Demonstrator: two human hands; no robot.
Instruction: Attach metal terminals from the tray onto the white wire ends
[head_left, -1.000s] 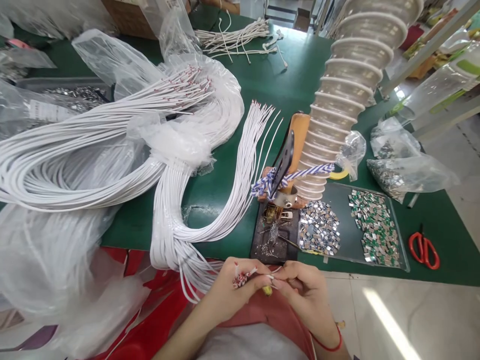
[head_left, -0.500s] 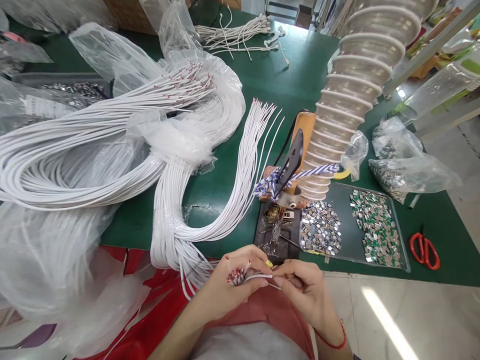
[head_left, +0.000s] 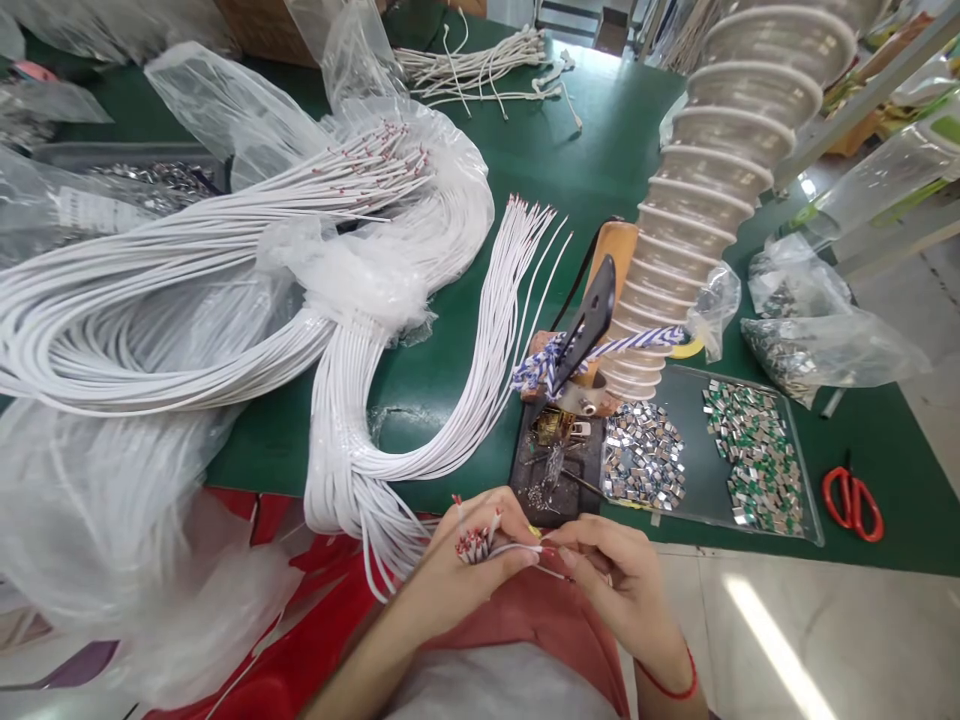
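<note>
My left hand [head_left: 484, 545] is closed around a bunch of white cables [head_left: 474, 546] whose red-tipped ends poke out between thumb and fingers. One white cable runs from under the left thumb toward my right hand [head_left: 607, 570], which pinches it near its end. A red tip [head_left: 550, 552] shows at the right fingertips, and a second cable end lies just below. Something small and yellow [head_left: 535, 532] sits between the two hands; its kind is unclear. A thick bundle of white cables [head_left: 337, 430], partly wrapped in plastic, hangs over the table edge beside my left forearm.
Beyond my hands stands a dark soldering block [head_left: 559, 480] under a ribbed hose [head_left: 697, 200]. A tray [head_left: 694, 455] of small metal connectors and green boards lies right of it, then red-handled scissors [head_left: 853, 503]. More cables [head_left: 150, 260] and plastic bags cover the green table's left side.
The right fingers have shifted slightly, and a red cable tip now shows beside them. The left hand keeps its hold on the bunch. The view has moved a little.
</note>
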